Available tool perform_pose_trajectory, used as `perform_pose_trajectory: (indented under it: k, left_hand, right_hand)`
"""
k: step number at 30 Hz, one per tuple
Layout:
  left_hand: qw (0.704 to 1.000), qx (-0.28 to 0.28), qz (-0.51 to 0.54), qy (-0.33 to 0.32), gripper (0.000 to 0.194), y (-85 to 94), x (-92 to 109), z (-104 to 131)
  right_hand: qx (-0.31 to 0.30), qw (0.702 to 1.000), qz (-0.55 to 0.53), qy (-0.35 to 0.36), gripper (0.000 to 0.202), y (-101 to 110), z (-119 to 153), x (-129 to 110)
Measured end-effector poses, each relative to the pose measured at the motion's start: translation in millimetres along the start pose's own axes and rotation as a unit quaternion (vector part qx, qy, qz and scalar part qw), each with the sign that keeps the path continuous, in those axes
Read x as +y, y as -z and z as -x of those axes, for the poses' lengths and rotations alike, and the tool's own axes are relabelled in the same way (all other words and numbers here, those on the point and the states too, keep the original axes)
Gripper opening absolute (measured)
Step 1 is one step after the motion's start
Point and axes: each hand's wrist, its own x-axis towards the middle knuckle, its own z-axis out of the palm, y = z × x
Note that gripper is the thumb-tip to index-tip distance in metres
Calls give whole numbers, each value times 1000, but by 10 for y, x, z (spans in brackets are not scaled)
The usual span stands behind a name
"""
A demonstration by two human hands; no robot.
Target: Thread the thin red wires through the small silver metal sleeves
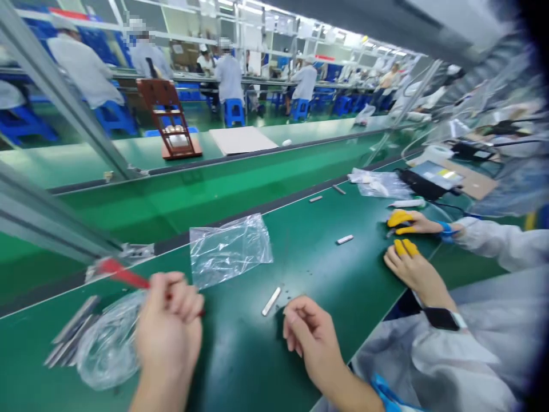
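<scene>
My left hand (pixel 169 326) is closed round a red tool (pixel 124 274) with a blurred, widened end pointing left; its exact kind does not show. Beside that hand lie a crumpled clear plastic bag (pixel 107 343) and a pile of thin grey metal strips (pixel 72 335). My right hand (pixel 315 343) is curled, thumb against the fingers, low over the green table (pixel 240 366). Whatever its fingers may hold is hidden. Just left of its fingertips rests a small silvery bar (pixel 271 301), with dark specks nearby. A flat clear plastic bag (pixel 231 249) lies beyond both hands.
At right, a co-worker's hands (pixel 418 274) with yellow finger cots work at the table. More small bars (pixel 345 240) lie ahead. A metal post (pixel 64 86) rises at left. Across the green divider are a brown wooden stand (pixel 169 120) and a pale board (pixel 242 140).
</scene>
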Motion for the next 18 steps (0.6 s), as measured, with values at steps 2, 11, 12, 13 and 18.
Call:
perform_pose_trajectory:
  k: [2, 11, 12, 13, 18]
  left_hand:
    - [996, -40, -47, 68, 33, -167, -198, 155]
    - [958, -172, -200, 112, 44, -168, -624, 387]
    - [960, -170, -195, 110, 42, -165, -622, 381]
    - [961, -170, -189, 111, 40, -164, -617, 378]
    - [953, -208, -186, 118, 31, -128, -621, 390]
  right_hand:
    - [-6, 1000, 10, -6, 34, 10, -12, -5]
    - [-21, 998, 51, -10, 37, 2, -10, -45]
    - [-21, 998, 51, -12, 37, -2, -14, -54]
    - [-21, 998, 49, -13, 37, -4, -19, -62]
    - [-9, 999, 17, -29, 37, -4, -43, -67]
